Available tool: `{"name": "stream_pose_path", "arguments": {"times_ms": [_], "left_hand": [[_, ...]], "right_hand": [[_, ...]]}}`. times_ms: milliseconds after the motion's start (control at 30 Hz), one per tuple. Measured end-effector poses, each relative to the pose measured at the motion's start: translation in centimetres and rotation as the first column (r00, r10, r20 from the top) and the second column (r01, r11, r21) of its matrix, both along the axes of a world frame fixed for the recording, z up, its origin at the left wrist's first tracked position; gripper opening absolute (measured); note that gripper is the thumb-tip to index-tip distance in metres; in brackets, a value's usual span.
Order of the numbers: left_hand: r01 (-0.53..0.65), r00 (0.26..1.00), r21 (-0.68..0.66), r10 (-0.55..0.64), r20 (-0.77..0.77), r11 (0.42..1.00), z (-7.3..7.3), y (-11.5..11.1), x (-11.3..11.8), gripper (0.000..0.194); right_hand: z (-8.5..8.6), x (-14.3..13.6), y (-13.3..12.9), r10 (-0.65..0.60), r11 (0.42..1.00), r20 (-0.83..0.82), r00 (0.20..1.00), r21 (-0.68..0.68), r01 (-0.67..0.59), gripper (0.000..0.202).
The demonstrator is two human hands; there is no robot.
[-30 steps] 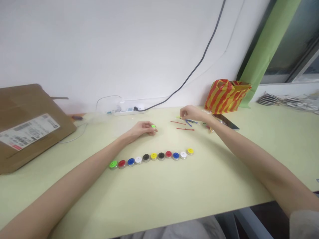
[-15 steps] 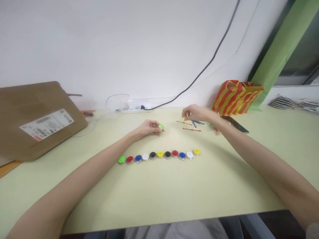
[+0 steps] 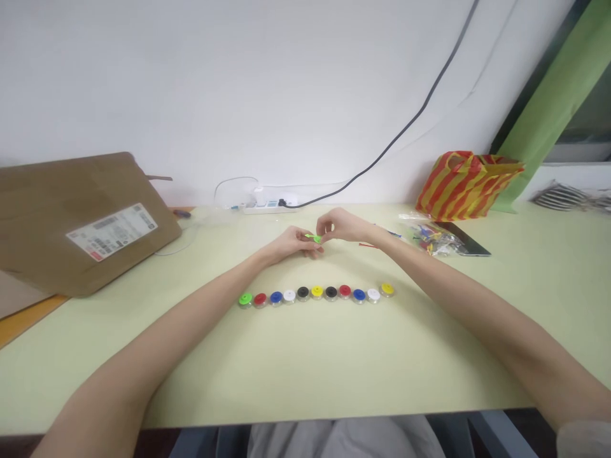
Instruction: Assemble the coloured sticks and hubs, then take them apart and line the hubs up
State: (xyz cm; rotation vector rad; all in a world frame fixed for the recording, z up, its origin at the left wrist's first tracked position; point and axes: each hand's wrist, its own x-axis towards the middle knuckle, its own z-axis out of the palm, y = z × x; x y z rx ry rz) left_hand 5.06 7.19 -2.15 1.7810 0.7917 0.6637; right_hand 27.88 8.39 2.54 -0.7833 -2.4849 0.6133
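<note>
Right hand (image 3: 341,226) has swung leftward to meet the left hand (image 3: 290,243), both hands now pinching a green piece (image 3: 316,239) over the counter (image 3: 334,362), beyond the row of coloured discs (image 3: 317,291). Near the striped bag (image 3: 468,189), a clear plastic bag (image 3: 414,218) holds small multicoloured bits (image 3: 433,240).

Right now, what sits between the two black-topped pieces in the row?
One yellow-topped piece sits between the left black-topped piece and the right one, as the head view shows.

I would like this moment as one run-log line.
left hand: holds green piece | right hand: at the same piece | row of coloured discs: on table, untouched
</note>
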Motion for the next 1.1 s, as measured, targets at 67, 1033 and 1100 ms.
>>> {"name": "stream_pose_path", "arguments": {"times_ms": [67, 1033, 1100], "left_hand": [[0.007, 1.0, 0.002, -0.007, 0.002, 1.0, -0.2, 0.2, -0.1, 0.035], [-0.047, 0.999, -0.014, 0.047, 0.013, 0.999, -0.4, 0.4, 0.1, 0.044], [-0.045, 0.999, -0.009, 0.045, 0.016, 0.999, -0.5, 0.4, 0.1, 0.043]], "right_hand": [[-0.5, 0.1, 0.1, -0.003, 1.0, -0.049, 0.999, -0.005, 0.003, 0.016], [-0.6, 0.3, 0.4, -0.034, 0.978, -0.173, 0.984, -0.21, -0.003, 0.011], [-0.6, 0.3, 0.2, -0.038, 0.972, -0.193, 0.98, -0.236, -0.009, 0.01]]}}
